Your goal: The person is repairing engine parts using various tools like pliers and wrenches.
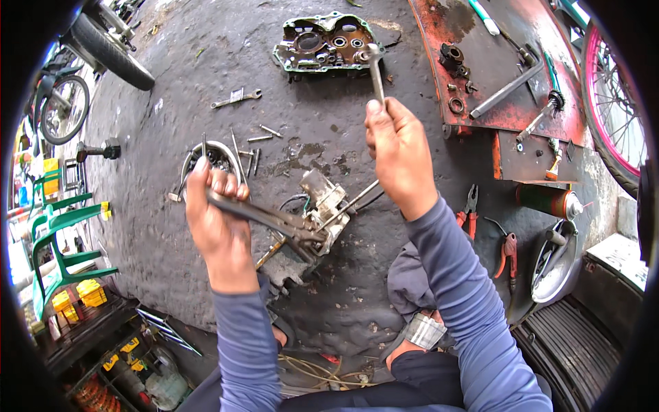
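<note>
1. The right grip (401, 154) holds a wrench (377, 81), its head overlapping the casing (322, 53) in view.
2. The left grip (223, 220) is wrapped around a tool (257, 213) that reaches to the metal part (322, 194).
3. A bowl (236, 163) sits just beyond the left grip.
4. Red pliers (472, 214) lie farther right.

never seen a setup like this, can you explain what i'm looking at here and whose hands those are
There is no robot here: these are the bare hands of a person wearing a head camera. It looks down through a wide fisheye lens, so straight edges bend near the rim.

The left hand grips a dark long-handled tool, its far end at a metal assembly. The right hand holds up a metal wrench.

On the dark ground lie an open engine casing, a spanner, a bowl of small parts and red-handled pliers.
</note>
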The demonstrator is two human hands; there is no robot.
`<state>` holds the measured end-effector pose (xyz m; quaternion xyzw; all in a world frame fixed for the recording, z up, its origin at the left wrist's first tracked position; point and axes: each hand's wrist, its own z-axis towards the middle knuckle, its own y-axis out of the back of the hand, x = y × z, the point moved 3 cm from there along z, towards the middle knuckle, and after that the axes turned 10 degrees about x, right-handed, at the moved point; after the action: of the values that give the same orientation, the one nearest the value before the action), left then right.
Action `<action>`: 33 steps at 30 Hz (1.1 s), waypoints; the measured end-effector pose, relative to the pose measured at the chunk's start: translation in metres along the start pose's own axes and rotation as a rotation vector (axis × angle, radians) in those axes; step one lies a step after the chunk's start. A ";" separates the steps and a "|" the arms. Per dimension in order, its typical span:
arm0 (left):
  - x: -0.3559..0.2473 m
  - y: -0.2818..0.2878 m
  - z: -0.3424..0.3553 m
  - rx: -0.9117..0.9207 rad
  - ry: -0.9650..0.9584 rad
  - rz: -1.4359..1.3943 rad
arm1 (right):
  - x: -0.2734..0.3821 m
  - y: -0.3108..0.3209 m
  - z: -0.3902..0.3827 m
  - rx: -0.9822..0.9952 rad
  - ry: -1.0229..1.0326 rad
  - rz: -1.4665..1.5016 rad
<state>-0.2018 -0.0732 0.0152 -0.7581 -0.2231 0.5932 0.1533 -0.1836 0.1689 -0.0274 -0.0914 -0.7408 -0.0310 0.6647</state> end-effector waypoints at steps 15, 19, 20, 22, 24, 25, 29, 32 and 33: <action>0.025 -0.074 -0.099 0.336 -0.455 0.424 | -0.088 0.137 -0.112 0.149 0.177 -1.299; 0.039 -0.072 -0.146 0.743 -0.670 0.855 | -0.057 0.093 -0.145 0.463 -0.683 -0.219; 0.054 -0.068 -0.162 0.821 -0.721 0.880 | -0.046 0.066 -0.154 0.491 -0.963 0.194; 0.082 -0.066 -0.181 0.978 -0.736 0.952 | -0.008 0.016 -0.155 0.551 -1.196 0.666; 0.091 -0.068 -0.186 1.067 -0.681 1.006 | -0.007 0.006 -0.146 0.682 -1.116 0.424; 0.086 -0.070 -0.184 1.074 -0.683 0.996 | -0.024 0.015 -0.147 0.650 -1.085 0.342; 0.028 -0.062 -0.142 1.205 -0.822 1.060 | 0.004 0.038 -0.131 0.834 -0.996 -0.207; 0.006 -0.040 -0.118 0.960 -0.423 0.922 | 0.040 0.051 -0.131 0.752 -0.894 -0.159; 0.011 -0.028 -0.122 0.881 -0.168 0.812 | 0.043 0.053 -0.129 0.743 -0.897 -0.163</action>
<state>-0.0857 -0.0399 0.0505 -0.5983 0.3394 0.6988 0.1961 -0.0518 0.2029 0.0259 0.2007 -0.9155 0.2213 0.2695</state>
